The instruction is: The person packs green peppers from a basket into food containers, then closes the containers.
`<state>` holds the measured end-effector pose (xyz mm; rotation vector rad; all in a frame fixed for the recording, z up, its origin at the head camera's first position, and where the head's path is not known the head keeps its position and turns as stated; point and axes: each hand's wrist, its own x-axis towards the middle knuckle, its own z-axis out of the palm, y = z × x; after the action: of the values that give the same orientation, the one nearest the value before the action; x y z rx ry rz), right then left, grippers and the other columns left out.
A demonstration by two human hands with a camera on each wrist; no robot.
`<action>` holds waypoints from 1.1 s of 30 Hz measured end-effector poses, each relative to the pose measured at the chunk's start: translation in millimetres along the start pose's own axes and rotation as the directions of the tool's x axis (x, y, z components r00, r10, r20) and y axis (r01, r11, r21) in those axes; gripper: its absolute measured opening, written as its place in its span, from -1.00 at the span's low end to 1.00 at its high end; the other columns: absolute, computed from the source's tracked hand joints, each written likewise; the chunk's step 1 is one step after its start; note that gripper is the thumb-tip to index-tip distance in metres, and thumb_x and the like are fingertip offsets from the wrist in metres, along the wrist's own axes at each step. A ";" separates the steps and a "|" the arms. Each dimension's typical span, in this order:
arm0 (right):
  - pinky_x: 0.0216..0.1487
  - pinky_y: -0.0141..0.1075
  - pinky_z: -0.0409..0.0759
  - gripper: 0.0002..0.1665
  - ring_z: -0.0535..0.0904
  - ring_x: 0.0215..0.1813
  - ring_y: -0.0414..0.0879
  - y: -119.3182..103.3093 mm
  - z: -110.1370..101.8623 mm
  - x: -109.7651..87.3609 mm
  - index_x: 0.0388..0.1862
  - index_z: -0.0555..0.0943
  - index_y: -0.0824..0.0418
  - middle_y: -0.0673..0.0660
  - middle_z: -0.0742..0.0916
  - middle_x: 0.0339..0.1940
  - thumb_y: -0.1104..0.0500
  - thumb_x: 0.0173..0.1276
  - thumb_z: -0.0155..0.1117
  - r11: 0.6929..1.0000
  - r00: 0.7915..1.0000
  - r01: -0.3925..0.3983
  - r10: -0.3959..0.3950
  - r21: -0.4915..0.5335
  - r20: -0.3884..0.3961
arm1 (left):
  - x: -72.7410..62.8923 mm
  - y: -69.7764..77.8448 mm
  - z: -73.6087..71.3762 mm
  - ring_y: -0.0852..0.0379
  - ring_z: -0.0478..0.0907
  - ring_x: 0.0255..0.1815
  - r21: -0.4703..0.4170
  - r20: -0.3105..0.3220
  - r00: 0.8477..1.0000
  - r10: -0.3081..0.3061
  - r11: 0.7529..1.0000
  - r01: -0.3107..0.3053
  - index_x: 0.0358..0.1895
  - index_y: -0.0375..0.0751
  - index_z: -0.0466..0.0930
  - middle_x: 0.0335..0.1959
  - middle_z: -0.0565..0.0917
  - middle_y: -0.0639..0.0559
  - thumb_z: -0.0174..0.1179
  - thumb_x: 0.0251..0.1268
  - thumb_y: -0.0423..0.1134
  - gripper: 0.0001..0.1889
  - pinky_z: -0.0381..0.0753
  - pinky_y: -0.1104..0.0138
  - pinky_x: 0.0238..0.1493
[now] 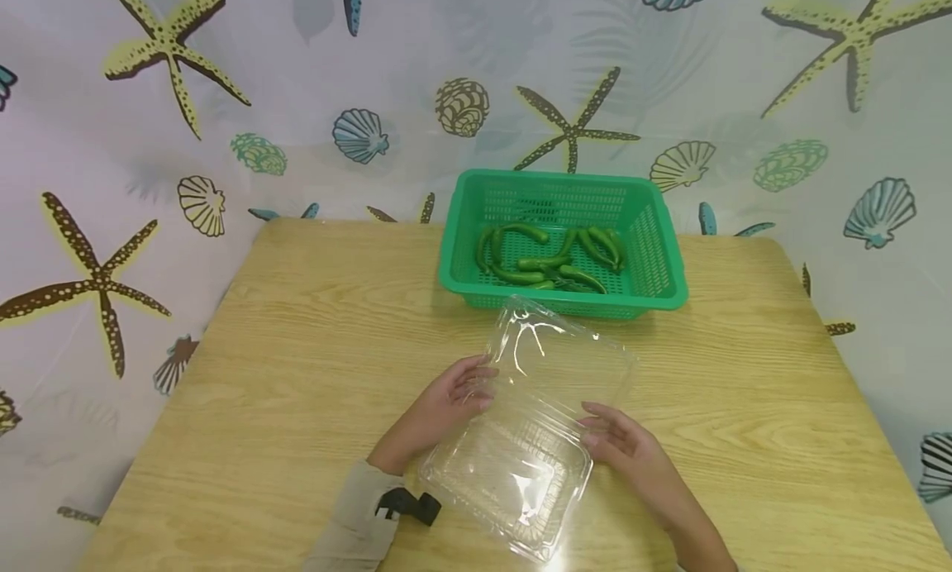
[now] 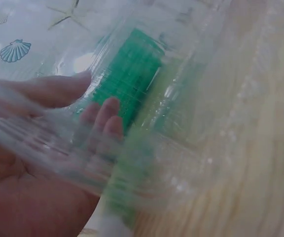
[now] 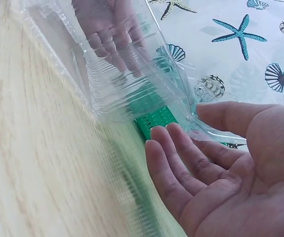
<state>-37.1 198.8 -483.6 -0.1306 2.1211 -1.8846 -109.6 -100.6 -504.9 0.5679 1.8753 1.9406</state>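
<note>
On the near side of the counter (image 1: pixel 297 374), a clear plastic box (image 1: pixel 498 456) has its lid opened out, w/ left hand (image 1: pixel 449 398) & right hand (image 1: pixel 623 444) each in a light pinch grip on its edges AFAICT. Prob early on: nothing's in the box, peppers (image 1: pixel 543 264) sit untouched in the green basket (image 1: pixel 554 176) just behind, so handling those is prob what's left.

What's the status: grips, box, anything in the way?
Left grip and right grip holding opposite sides of clear box, box open. Basket of peppers just beyond. Nothing seen blocking either grip.
</note>
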 end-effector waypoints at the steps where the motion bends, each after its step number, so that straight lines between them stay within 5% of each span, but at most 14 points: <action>1: 0.02 -0.26 0.58 -0.43 0.52 0.09 0.05 -0.4 0.4 0.4 0.32 0.30 0.25 0.28 0.52 0.16 0.17 0.37 0.15 1.000 1.000 -0.005 0.005 -0.002 -0.002 | -0.1 -0.9 -0.5 -0.09 0.41 0.17 -0.012 0.008 1.000 0.010 1.000 -0.010 0.40 -0.13 0.10 0.28 0.35 -0.17 0.13 0.30 -0.37 -0.37 0.47 0.27 0.15; 8: 0.02 -0.29 0.57 -0.46 0.55 0.07 -0.04 -3.6 3.3 2.5 0.32 0.30 0.28 0.30 0.54 0.15 0.20 0.40 0.10 1.000 0.999 0.016 -0.015 0.017 -0.031 | -1.7 3.5 0.6 -0.21 0.36 0.19 -0.046 0.028 0.996 0.089 0.995 -0.088 0.42 -0.23 0.02 0.31 0.29 -0.28 0.04 0.28 -0.55 -0.34 0.48 0.25 0.14; 15: 0.08 -0.29 0.53 -0.45 0.54 0.10 0.05 -6.8 6.7 9.2 0.34 0.26 0.33 0.35 0.50 0.16 0.19 0.43 0.07 0.996 0.997 0.064 -0.061 0.061 -0.055 | -5.2 22.2 4.8 -0.28 0.37 0.15 -0.087 -0.033 0.991 0.131 0.987 -0.133 0.41 -0.29 0.03 0.28 0.25 -0.40 0.03 0.20 -0.67 -0.30 0.49 0.22 0.13; 24: 0.11 -0.30 0.49 -0.43 0.52 0.12 0.10 -13.2 10.6 24.1 0.35 0.26 0.33 0.30 0.48 0.24 0.10 0.46 0.02 0.993 0.993 0.065 -0.055 0.103 -0.100 | -0.8 3.3 -2.3 -0.27 0.34 0.15 -0.125 -0.115 0.980 0.162 0.976 -0.176 0.41 -0.28 0.01 0.26 0.21 -0.43 0.04 0.17 -0.69 -0.26 0.42 0.23 0.20; 33: 0.10 -0.28 0.50 -0.44 0.54 0.11 0.07 -19.2 14.9 42.2 0.33 0.30 0.33 0.27 0.52 0.21 0.06 0.46 0.02 0.993 0.989 0.079 -0.067 0.093 -0.132 | -2.5 6.3 -5.7 -0.21 0.38 0.14 -0.143 -0.164 0.977 0.134 0.977 -0.158 0.39 -0.20 0.10 0.25 0.23 -0.42 0.05 0.19 -0.66 -0.31 0.44 0.23 0.18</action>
<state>-75.5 170.8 -472.9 -0.0683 2.1272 -2.0875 -110.5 -107.0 -498.8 0.5357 1.7939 2.2617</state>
